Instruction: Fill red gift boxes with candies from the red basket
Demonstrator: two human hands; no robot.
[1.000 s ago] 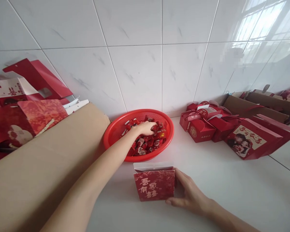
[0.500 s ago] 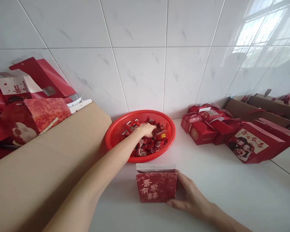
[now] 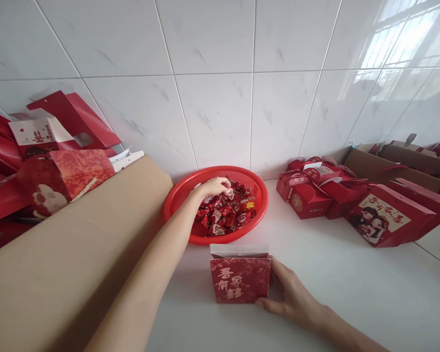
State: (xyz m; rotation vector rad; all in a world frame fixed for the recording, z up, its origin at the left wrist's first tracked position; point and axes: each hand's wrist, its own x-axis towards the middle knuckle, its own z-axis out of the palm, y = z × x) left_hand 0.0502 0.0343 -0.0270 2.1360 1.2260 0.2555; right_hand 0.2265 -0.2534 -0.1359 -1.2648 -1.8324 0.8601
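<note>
My left hand [image 3: 216, 186] is over the red plastic basket [image 3: 169, 226], its fingers closed on a wrapped candy [image 3: 230, 193] with a white and red wrapper. Beneath it lie many wrapped candies [image 3: 220, 217], mostly red, with one showing yellow print. In front of the basket a red gift box [image 3: 241, 279] with pale Chinese characters stands upright on the table, its top flaps raised. My right hand [image 3: 291, 293] grips the box by its right side, thumb at the lower front corner and fingers behind.
A large cardboard box [image 3: 95, 234] at the left holds red gift packaging [image 3: 82, 171]. Small red boxes with ribbon [image 3: 310, 200] and larger red boxes [image 3: 381, 215] stand at the right, before open cardboard cartons [image 3: 374, 168]. A white tiled wall [image 3: 216, 117] rises behind the basket.
My left hand has lifted slightly out of the candies, with a wrapped candy now showing at its fingertips. My right hand keeps its grip on the gift box. The whole view has shifted slightly.
</note>
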